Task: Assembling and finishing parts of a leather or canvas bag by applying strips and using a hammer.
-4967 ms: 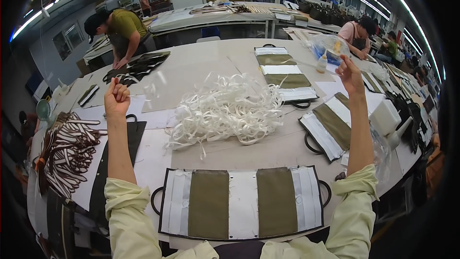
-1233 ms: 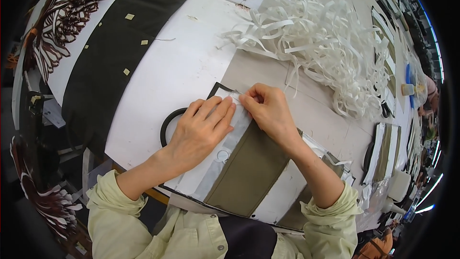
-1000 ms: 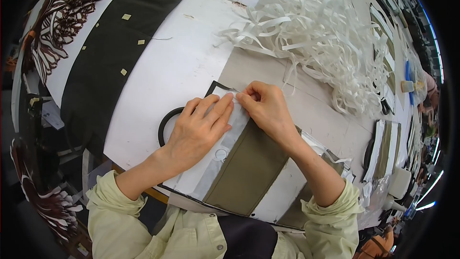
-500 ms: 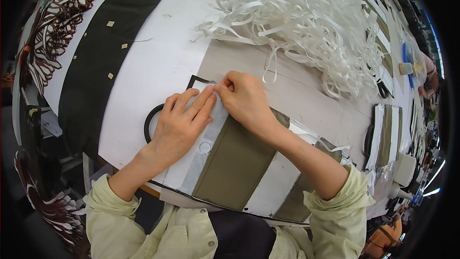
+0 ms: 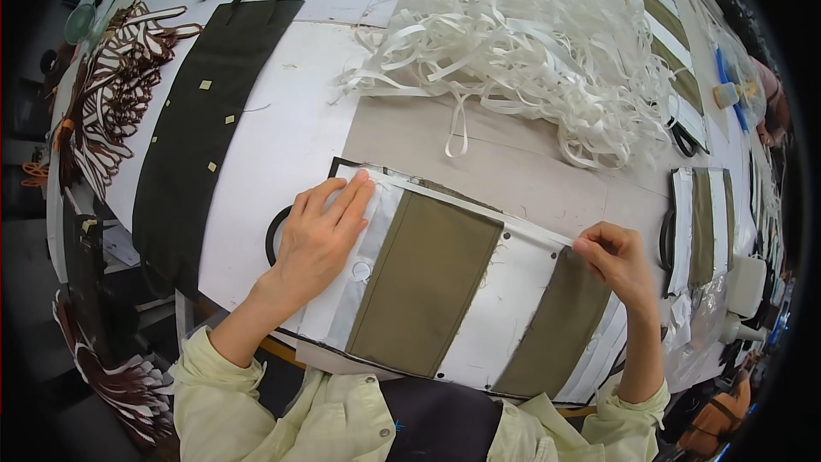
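While tight, right fingers (image 5: 588, 249) round tape (image 5: 464, 202)

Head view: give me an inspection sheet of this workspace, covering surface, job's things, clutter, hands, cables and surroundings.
Surface: beige table, with a white sheet on its left part.
Job's things: olive-and-white panel lying flat; white tape along its far edge.
Clutter: white ribbon heap beyond the panel; dark strip and brown-and-white bundle at left; white container at right.
Hands: left hand flat, fingertips at the panel's far left corner; right hand pinching the tape toward the right.
Cables: nothing seen.
Surroundings: pink clothing at the right rim, blurred.
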A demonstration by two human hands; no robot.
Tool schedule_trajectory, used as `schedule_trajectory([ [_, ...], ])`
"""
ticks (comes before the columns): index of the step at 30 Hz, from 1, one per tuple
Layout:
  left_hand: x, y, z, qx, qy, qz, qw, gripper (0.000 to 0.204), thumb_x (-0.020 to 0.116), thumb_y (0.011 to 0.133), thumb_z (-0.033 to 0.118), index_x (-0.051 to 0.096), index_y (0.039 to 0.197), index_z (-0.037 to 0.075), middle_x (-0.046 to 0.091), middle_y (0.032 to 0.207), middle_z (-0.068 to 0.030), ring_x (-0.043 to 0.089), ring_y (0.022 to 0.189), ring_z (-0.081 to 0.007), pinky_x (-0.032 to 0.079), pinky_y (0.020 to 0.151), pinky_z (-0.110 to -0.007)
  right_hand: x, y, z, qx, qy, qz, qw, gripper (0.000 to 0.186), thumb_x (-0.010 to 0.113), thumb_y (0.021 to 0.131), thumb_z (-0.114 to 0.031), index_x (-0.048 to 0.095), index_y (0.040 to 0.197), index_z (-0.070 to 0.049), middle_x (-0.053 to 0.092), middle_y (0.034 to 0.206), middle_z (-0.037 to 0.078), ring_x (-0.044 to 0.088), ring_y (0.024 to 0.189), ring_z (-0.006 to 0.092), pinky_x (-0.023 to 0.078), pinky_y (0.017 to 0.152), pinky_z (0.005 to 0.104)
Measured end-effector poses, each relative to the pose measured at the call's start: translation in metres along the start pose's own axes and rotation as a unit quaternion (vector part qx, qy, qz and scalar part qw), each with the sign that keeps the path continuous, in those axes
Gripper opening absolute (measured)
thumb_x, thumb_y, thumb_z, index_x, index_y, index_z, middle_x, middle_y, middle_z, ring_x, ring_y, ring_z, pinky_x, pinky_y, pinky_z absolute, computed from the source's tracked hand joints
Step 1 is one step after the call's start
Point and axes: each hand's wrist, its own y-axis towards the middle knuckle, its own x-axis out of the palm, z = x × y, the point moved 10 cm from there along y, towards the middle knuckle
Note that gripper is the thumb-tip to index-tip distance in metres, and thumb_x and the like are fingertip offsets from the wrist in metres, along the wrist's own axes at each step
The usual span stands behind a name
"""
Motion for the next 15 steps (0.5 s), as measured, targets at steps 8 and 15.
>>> schedule_trajectory([
  [8,0.004,0.006,0.006,-0.012,0.031,-0.045,0.998,0.062,0.076,0.084,0.014,0.057,0.141,0.001,0.060,0.141,-0.0108,0.058,0.117,-0.0277,0.048,0.091,-0.039,-0.004,-0.002,0.040,0.010,0.011,0.039,0.999,0.017,0.073,0.094,-0.014,0.070,0.089,0.001,0.056,0.065,-0.003,0.049,0.062,0.0043,0.038,0.055,0.0234],
  [15,0.008,0.006,0.006,-0.016,0.055,-0.075,0.996,0.066,0.078,0.084,0.025,0.056,0.143,0.003,0.058,0.143,-0.0101,0.056,0.118,-0.0266,0.046,0.091,-0.039,0.001,0.004,0.043,0.014,0.014,0.039,0.999,0.015,0.072,0.095,-0.013,0.069,0.090,0.002,0.057,0.067,-0.002,0.051,0.064,0.0053,0.040,0.057,0.0242],
])
